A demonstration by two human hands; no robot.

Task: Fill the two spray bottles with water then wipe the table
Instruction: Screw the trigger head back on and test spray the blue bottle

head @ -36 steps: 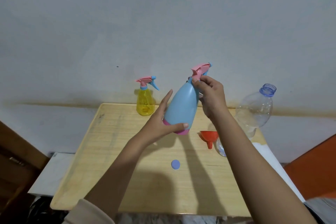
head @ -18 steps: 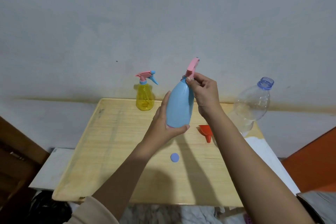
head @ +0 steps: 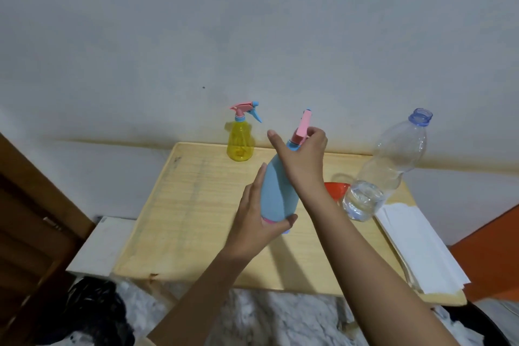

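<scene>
No legible text, label, brand or number anywhere: both spray bottles, the clear water bottle and the white paper read blank.

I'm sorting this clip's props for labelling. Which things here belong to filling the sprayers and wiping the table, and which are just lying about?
Part of the job:
- blue plastic spray bottle, held by left hand and right hand
- yellow see-through spray bottle
- clear plastic water bottle, uncapped
- red plastic funnel
- white folded paper towels
- wooden table

Lying about:
- dark wooden furniture
- black bundle on the floor
</scene>
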